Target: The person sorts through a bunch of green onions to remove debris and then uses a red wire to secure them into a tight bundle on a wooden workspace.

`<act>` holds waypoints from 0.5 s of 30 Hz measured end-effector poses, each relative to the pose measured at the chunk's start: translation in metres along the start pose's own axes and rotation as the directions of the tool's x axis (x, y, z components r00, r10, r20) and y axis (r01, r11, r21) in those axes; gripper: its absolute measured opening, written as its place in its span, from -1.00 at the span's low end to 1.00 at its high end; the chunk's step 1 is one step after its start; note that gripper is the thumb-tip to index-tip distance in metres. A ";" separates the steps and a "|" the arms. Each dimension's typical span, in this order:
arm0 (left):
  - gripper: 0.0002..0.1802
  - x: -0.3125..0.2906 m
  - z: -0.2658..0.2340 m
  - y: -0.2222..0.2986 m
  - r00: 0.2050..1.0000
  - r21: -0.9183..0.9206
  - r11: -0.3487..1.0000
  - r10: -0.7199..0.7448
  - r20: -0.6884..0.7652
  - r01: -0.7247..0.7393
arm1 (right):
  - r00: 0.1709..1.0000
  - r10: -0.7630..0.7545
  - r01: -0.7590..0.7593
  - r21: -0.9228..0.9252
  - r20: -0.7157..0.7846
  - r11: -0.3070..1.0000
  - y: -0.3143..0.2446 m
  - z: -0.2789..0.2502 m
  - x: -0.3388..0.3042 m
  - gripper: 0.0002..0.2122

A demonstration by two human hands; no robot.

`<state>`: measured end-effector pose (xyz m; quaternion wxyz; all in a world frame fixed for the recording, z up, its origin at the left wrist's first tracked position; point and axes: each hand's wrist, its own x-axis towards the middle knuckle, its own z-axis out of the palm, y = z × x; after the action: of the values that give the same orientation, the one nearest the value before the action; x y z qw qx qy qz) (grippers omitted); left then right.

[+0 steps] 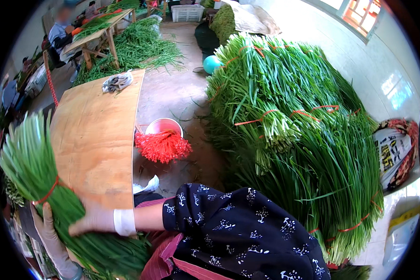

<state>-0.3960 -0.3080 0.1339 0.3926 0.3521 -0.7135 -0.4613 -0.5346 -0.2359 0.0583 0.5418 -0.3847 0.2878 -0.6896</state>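
At the far left of the frame a tied bundle of green chive stalks [42, 186] lay slantwise, its long axis running from the pale cut ends at the upper left down toward the leafy tips at the bottom centre. A red band [49, 190] cinched it about the middle. The left hand [53, 242], in a thin pale glove, was under the bundle at the lower left edge, its fingers curled up around the stalks just below the band in a supporting grip. The right hand [95, 219], also gloved, came across from the right on a bare forearm below a dark flowered sleeve [238, 233]; it lay flat with fingers stretched out, pressed against the right side of the bundle rather than wrapped around it. Both hands touched the bundle, the left nearer the band, the right nearer the leafy end.

Behind the hands a bare wooden board table [98, 130] filled the left centre, a crumpled rag [117, 81] at its far edge. Just right of it, on the floor, a pink bucket [163, 126] stood with a tuft of red ties [163, 147] spilling over its rim. Right of centre rose a large heap of tied chive bundles [289, 130], stretching to the lower right. At the upper left, other people sat at a farther table [95, 30] strewn with greens.
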 end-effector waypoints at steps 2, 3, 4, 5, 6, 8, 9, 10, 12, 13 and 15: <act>-0.26 0.011 0.034 0.019 0.988 0.058 0.987 0.145 0.055 -0.148 | 0.999 -0.031 0.034 0.116 -0.032 0.993 -0.034 -0.022 0.003 -0.13; -0.22 0.017 0.050 0.027 0.968 0.064 0.972 0.219 0.120 -0.228 | 0.996 -0.028 0.039 0.140 -0.080 0.989 -0.053 -0.034 0.000 -0.15; -0.18 0.020 0.063 0.035 0.940 0.068 0.950 0.287 0.183 -0.304 | 0.986 -0.061 0.083 0.144 -0.154 0.986 -0.073 -0.046 -0.002 -0.21; -0.19 0.021 0.071 0.043 0.942 0.094 0.948 0.282 0.184 -0.303 | 0.972 -0.085 0.120 0.151 -0.220 0.981 -0.094 -0.060 -0.006 -0.26; -0.19 0.024 0.079 0.048 0.942 0.118 0.946 0.278 0.188 -0.303 | 0.931 -0.257 0.308 0.179 -0.258 0.934 -0.114 -0.073 -0.016 -0.27; -0.24 0.031 0.086 0.052 0.912 0.189 0.898 0.362 0.194 -0.397 | 0.829 -0.433 0.501 0.127 -0.355 0.856 -0.158 -0.106 -0.032 -0.38; -0.30 0.033 0.085 0.051 0.913 0.201 0.892 0.379 0.151 -0.404 | 0.751 -0.527 0.545 -0.077 -0.399 0.835 -0.187 -0.127 -0.035 -0.44; -0.32 0.035 0.083 0.048 0.912 0.175 0.896 0.391 0.127 -0.409 | 0.657 -0.598 0.506 -0.320 -0.460 0.801 -0.219 -0.149 -0.046 -0.48; -0.34 0.038 0.073 0.036 0.932 0.109 0.926 0.357 0.058 -0.361 | 0.418 -0.771 0.665 -0.416 -0.481 0.620 -0.285 -0.183 -0.077 -0.43; -0.35 0.036 0.066 0.028 0.954 0.070 0.951 0.301 0.015 -0.301 | 0.358 -0.787 0.666 -0.454 -0.503 0.592 -0.317 -0.197 -0.100 -0.40; -0.36 0.033 0.048 0.015 0.966 0.096 0.963 0.255 -0.028 -0.251 | 0.233 -0.808 0.656 -0.525 -0.541 0.541 -0.390 -0.228 -0.162 -0.31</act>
<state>-0.4551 -0.3137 0.1435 0.4462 0.2848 -0.7650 -0.3670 -0.9126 0.0124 0.2176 -0.0537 -0.2076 0.3271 -0.9203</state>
